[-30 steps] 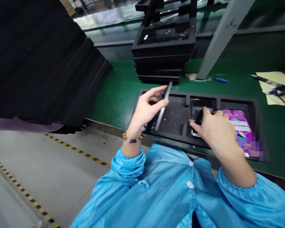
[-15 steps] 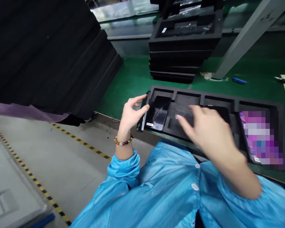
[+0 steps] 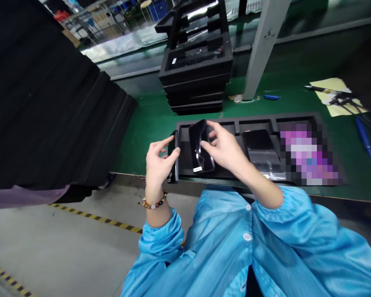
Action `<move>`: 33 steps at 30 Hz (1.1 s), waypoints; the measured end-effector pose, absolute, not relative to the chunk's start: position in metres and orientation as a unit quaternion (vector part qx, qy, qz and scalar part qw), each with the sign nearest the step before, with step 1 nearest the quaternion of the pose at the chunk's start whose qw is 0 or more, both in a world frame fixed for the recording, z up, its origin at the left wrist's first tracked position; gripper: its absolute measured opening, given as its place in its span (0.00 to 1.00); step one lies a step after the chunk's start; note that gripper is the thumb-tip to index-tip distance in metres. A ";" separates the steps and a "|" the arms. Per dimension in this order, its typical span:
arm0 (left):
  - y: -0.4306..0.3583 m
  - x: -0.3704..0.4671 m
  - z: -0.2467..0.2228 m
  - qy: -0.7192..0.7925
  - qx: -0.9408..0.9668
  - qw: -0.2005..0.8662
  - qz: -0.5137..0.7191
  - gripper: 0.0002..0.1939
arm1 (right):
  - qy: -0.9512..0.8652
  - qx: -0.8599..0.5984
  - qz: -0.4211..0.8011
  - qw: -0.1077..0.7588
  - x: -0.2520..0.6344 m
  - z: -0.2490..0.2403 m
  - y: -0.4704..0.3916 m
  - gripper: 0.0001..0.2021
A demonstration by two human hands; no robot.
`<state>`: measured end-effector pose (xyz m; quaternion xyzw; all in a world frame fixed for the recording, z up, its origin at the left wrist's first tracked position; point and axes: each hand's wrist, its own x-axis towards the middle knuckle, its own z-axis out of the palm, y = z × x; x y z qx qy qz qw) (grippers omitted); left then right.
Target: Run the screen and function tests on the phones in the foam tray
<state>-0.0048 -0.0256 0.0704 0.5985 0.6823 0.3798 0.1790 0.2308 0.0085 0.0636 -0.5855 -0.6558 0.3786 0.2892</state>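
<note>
My left hand [image 3: 161, 163] pinches a dark smartphone [image 3: 173, 159] by its edges, turned on its side at the left end of the black foam tray [image 3: 224, 123]. My right hand [image 3: 221, 145] grips a second smartphone [image 3: 199, 150] by its right edge. That phone is tilted over the leftmost compartment, its glossy screen up and a white label near the bottom. A third phone [image 3: 259, 142] lies further right in the tray. At the tray's right end is another phone [image 3: 309, 159] with a purple, blurred-out screen.
Stacked black trays [image 3: 196, 78] stand behind on the green bench [image 3: 148, 132]. A tall dark stack [image 3: 49, 103] fills the left. A grey post [image 3: 262, 49] rises behind the tray, near a blue pen cap [image 3: 271, 97]. Yellow paper [image 3: 334, 88] with pens lies at right.
My right hand has moved left and taken hold of the phone in the leftmost compartment, lifting and tilting it. My left hand still holds its phone. The view has shifted to the right.
</note>
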 end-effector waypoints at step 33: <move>-0.014 0.180 0.058 0.645 0.761 0.052 0.055 0.26 | -0.719 -0.693 0.003 0.051 0.344 0.054 -0.074 0.39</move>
